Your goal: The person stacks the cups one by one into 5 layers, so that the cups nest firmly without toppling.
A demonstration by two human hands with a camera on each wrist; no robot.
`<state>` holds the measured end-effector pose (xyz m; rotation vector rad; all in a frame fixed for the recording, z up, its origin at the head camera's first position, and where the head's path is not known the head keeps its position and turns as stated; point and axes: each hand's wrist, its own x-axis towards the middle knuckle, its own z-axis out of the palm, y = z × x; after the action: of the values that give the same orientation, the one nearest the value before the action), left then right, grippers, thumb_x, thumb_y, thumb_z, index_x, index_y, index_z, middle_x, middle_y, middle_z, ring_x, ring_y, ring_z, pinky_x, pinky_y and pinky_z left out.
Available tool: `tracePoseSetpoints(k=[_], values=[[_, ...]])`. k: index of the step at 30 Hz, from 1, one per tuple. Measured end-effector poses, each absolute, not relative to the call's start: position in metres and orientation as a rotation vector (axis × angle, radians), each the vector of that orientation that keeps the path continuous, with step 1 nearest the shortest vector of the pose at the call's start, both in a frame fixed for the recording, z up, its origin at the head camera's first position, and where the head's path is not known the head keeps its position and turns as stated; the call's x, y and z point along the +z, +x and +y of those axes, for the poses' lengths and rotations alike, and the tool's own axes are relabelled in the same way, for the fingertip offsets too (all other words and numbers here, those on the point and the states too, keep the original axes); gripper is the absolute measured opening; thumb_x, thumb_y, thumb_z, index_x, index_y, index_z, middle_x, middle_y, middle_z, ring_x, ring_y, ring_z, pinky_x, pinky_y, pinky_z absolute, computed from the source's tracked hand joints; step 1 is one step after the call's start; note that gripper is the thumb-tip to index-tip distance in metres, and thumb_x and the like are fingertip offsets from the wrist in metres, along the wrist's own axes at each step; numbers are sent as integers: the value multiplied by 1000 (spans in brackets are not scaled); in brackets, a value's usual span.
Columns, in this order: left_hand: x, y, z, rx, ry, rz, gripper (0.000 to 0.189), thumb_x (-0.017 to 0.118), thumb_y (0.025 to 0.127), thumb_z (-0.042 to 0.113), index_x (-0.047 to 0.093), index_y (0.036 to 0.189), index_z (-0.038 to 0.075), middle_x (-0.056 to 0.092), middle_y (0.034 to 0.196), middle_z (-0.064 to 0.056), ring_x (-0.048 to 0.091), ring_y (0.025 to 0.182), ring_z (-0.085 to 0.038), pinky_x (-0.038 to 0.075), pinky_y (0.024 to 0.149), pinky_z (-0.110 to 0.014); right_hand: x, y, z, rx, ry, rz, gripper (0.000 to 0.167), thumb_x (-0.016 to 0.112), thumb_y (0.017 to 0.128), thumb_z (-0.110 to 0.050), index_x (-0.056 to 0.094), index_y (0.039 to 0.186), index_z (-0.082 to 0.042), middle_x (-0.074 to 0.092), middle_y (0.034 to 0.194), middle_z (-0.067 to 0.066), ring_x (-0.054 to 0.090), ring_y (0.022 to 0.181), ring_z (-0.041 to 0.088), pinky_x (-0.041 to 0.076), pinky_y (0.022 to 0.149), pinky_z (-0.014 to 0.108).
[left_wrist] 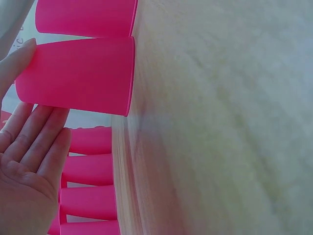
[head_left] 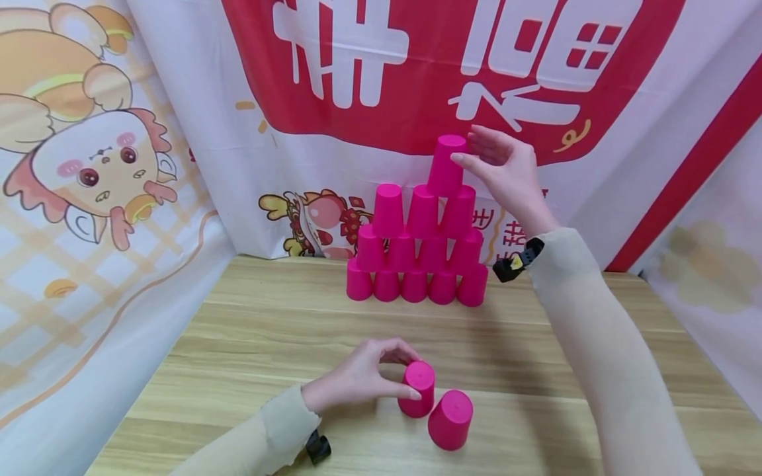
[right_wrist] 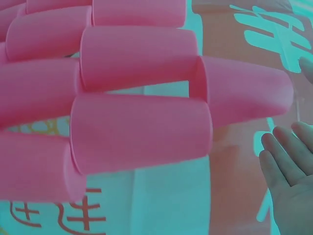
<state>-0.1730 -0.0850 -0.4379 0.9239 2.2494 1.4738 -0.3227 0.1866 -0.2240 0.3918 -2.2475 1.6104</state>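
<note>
Pink upside-down cups form a stepped stack (head_left: 415, 284) at the back of the table, with a single top cup (head_left: 446, 165) standing on the third level, right of its middle. My right hand (head_left: 503, 165) is beside that top cup; in the right wrist view its spread fingers (right_wrist: 288, 156) are apart from the cup's narrow end. Near the front, my left hand (head_left: 363, 377) holds an upside-down pink cup (left_wrist: 76, 76) between thumb and fingers. Another upside-down pink cup (head_left: 450, 423) stands close to its right.
The wood-grain table (head_left: 268, 330) reaches back to a printed cloth backdrop (head_left: 196, 152) just behind the stack. Red lettered panels hang on it. A cartoon-printed cloth (head_left: 89, 277) borders the left side, and another pale cloth (head_left: 702, 198) the right.
</note>
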Motion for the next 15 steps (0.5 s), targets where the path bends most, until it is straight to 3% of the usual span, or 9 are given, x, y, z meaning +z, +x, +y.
tracePoseSetpoints(k=[5,15], values=[[-438,-173,-85,1492,924,2230,43,86,85,33,67,122,25,70,115,13,64,109,-9,47,103,-52,-224,-310,199,1574,435,-2258,71,82,84,-46,56,147,-27,60,142,-1,59,126,18,50,101,33],[-438,-173,-85,1497,919,2225,43,86,85,34,67,122,26,69,115,13,64,110,-9,47,103,-52,-236,-274,214,1353,548,-2361,67,81,87,-42,55,148,-32,58,144,-8,55,129,15,53,97,40]])
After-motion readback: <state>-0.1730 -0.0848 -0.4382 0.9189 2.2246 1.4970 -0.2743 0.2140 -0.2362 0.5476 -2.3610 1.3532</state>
